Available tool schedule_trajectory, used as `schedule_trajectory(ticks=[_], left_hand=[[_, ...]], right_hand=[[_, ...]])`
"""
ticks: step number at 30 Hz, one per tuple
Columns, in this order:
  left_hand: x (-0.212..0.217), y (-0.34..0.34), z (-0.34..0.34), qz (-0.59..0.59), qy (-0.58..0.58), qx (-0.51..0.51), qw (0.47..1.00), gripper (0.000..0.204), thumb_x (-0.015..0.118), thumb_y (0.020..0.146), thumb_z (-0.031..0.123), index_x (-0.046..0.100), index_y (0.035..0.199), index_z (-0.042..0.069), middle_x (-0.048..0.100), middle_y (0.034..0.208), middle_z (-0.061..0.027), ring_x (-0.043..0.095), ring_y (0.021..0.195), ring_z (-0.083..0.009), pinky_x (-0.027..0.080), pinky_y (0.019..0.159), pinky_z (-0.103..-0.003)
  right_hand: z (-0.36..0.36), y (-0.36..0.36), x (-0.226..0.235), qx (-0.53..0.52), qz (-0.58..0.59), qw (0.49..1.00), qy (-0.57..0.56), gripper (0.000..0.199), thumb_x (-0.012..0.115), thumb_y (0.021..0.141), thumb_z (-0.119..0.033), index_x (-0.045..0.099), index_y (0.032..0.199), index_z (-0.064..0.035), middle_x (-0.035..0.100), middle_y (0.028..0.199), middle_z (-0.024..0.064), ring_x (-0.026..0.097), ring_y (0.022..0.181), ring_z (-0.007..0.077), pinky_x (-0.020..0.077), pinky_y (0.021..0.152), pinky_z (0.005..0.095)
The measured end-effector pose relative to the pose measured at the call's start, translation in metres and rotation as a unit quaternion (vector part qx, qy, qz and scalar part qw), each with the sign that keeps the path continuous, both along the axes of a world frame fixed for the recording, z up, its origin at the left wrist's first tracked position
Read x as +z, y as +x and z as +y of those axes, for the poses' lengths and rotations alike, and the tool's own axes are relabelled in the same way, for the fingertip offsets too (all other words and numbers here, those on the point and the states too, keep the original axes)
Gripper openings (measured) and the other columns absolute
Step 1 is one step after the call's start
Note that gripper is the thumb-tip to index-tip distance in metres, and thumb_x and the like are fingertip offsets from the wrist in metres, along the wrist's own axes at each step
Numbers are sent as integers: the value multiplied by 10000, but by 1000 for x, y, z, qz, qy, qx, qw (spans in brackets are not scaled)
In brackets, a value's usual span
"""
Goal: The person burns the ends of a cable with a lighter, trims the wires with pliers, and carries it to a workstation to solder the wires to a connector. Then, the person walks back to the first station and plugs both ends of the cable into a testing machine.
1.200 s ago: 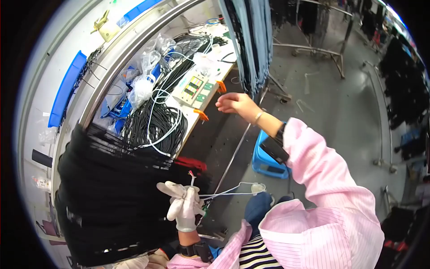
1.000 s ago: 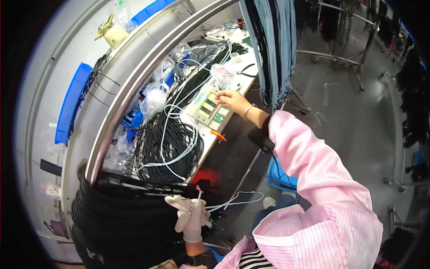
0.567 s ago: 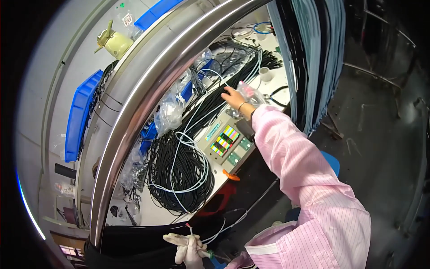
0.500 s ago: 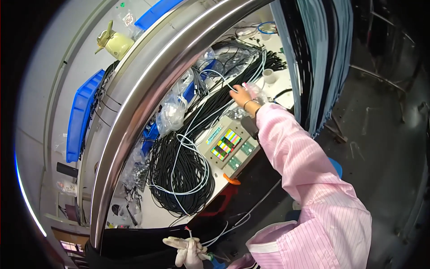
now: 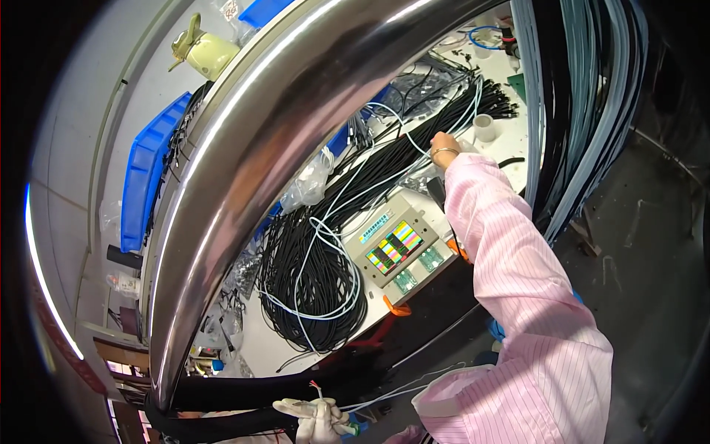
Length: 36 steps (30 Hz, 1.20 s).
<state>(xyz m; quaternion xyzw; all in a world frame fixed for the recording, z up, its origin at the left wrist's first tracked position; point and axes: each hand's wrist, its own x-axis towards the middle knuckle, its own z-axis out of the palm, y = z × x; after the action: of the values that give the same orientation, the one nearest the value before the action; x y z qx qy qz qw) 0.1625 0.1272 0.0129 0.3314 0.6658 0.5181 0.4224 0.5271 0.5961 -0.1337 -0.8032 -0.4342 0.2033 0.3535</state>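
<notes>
Seen from the head camera, a worker in a pink striped sleeve [image 5: 518,296] stretches the right hand [image 5: 444,140] across a white workbench [image 5: 510,70] toward the upper right of the frame. The hand, a thin bangle at its wrist, rests among pale blue and black cables [image 5: 414,159]; whether its fingers are closed on any of them cannot be told from here, as the hand is small and seen from behind. A small white cup [image 5: 485,127] stands just beside it to the right.

At the bottom edge, left of centre, the left hand [image 5: 314,416] wears a white glove and pinches the end of a thin white wire [image 5: 384,394], fingers closed around it, with short coloured strands poking up above the fingertips. The wire trails off to the right toward the sleeve.

Between the two hands, at mid-frame, lies a large coil of black cable [image 5: 310,288] looped with pale blue wire. Just to its right sits a grey tester box [image 5: 396,248] with a multicoloured panel. A broad polished metal bar [image 5: 288,133] sweeps from lower left to the top centre. Beyond it, at upper left, are a blue plastic bin [image 5: 148,174] and a pale green jug [image 5: 203,52]. Bundles of grey and black cable [image 5: 577,103] hang at the upper right.
</notes>
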Motion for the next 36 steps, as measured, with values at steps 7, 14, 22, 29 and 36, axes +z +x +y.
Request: schedule_trajectory(ticks=[7,14,22,29,36], left_hand=[[6,21,7,-11,21,6,1000,137,546,874,137,521,901,5,437,607,-23,396,460,-99,381,457,-237],[34,15,44,-169,41,-111,979,173,543,887,184,569,950,25,452,650,10,400,515,-75,373,481,-220],[96,48,25,22,76,-109,991,86,594,814,64,590,776,-14,519,567,-25,498,473,-105,409,463,-234],[113,49,4,67,34,-100,992,126,606,815,71,620,818,-54,524,555,-43,503,465,-110,418,465,-229],[114,34,-4,140,81,-81,983,182,618,821,152,583,724,2,533,527,-10,492,421,-62,380,404,-190]], right_hand=[[-36,-13,27,125,-65,938,318,130,558,820,-117,589,801,7,634,844,168,624,781,319,502,718,358],[-249,-113,120,427,470,745,206,193,526,818,-120,502,984,-24,582,826,63,554,673,130,440,607,268],[-395,-167,190,385,583,708,-98,440,359,892,-374,503,639,-43,453,517,24,388,436,110,291,421,235],[-409,-183,220,367,502,781,-53,513,331,902,-409,447,540,-65,387,451,18,314,376,100,239,382,240],[-422,-205,229,321,529,786,9,467,367,899,-356,414,533,-70,369,455,10,306,397,81,234,396,237]])
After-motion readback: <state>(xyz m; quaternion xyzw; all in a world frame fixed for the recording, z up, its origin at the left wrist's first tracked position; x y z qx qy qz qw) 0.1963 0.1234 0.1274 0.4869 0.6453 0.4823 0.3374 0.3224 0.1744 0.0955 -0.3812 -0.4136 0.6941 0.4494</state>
